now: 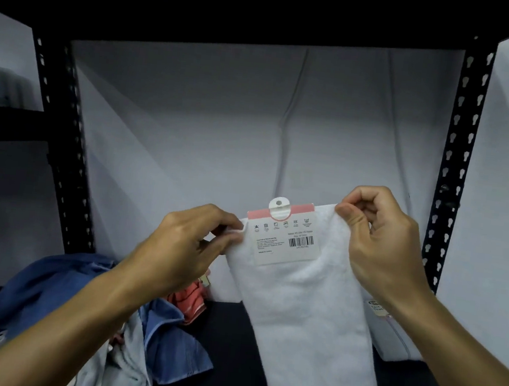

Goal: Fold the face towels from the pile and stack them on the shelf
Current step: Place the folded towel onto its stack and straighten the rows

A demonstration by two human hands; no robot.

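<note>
Two hands in my view, item by item: my left hand [183, 248] pinches the top left corner of one white face towel [303, 311], my right hand [382, 247] pinches its top right corner, so it hangs long axis vertical, card label [284, 237] uppermost and facing me. Lower left, the pile [84, 307] of blue, pale and coral towels lies on the dark shelf [222, 334]. Behind the held towel, folded white towels [395, 336] sit at the right, grey backdrop beyond.
</note>
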